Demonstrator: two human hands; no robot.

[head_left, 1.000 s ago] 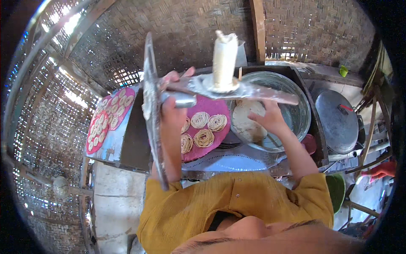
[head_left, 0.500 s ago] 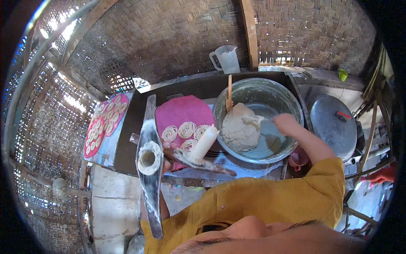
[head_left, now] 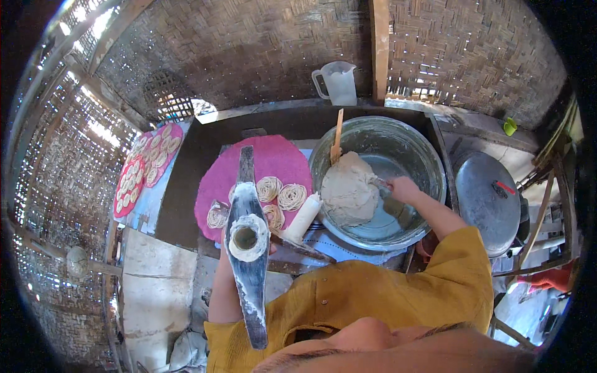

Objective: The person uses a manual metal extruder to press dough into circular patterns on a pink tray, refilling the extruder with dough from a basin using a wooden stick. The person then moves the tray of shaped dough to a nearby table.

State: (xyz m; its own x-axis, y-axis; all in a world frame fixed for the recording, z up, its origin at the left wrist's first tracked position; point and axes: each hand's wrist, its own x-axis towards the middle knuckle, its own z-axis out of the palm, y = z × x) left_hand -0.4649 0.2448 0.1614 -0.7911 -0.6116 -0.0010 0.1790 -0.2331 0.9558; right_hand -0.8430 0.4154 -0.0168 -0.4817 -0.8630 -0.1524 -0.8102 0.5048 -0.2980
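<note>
My right hand (head_left: 403,188) is closed round the handle of a spoon-like tool (head_left: 379,183), whose end is in a big lump of pale dough (head_left: 349,189). The dough lies in a wide metal basin (head_left: 429,217). My left hand (head_left: 272,248), mostly hidden, grips a dark wooden hand press (head_left: 255,292) smeared with dough, its round opening facing up. Behind it is a second wooden bar (head_left: 306,250) with a white cylindrical plunger (head_left: 303,219). Under the press lies a round pink mat (head_left: 214,174) with several coiled dough-strand nests (head_left: 291,197).
A wooden spatula (head_left: 337,140) leans in the basin. A clear jug (head_left: 340,84) stands behind. To the left are more pink mats with nests (head_left: 163,152); to the right, a large lidded pot (head_left: 488,199). Another person's red-sleeved arm (head_left: 547,278) shows at the far right.
My right hand has lowered toward the dough, bringing the tool's end into it. The press in my left hand has shifted right in view, showing more of the pink mat and its nests.
</note>
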